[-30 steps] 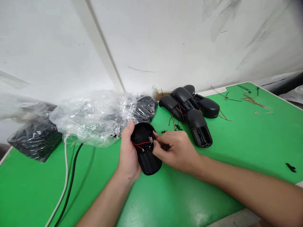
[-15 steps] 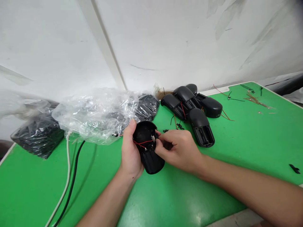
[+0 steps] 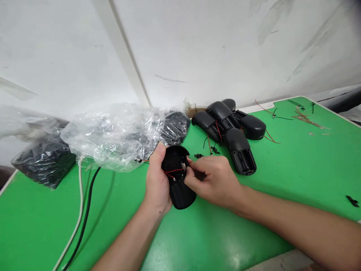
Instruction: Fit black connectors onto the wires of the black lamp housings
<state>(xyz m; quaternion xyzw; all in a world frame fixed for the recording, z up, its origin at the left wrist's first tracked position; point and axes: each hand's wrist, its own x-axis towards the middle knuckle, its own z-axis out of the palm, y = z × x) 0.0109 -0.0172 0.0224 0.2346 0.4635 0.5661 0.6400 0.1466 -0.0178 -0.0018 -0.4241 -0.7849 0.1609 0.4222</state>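
My left hand (image 3: 158, 180) grips a black plastic housing (image 3: 180, 195), with its rounded open end facing up. Inside the housing, thin red wires (image 3: 173, 171) run to a small metal switch (image 3: 184, 166). A wire end with a small connector (image 3: 138, 160) sticks out to the left, past my left hand. My right hand (image 3: 213, 177) pinches at the housing's edge beside the switch, apparently on a thin red wire. Its fingers hide what lies directly under them.
Several similar black housings (image 3: 228, 126) lie heaped behind my right hand on the green work mat (image 3: 225, 233). Clear plastic bags (image 3: 113, 137) of black parts lie at the left. White and black cables (image 3: 84, 210) cross the mat. Loose wire scraps (image 3: 306, 120) lie at the back right.
The housing and my left hand have shifted slightly to the right, and the view has moved a little. My right hand stays pinched at the housing's edge.
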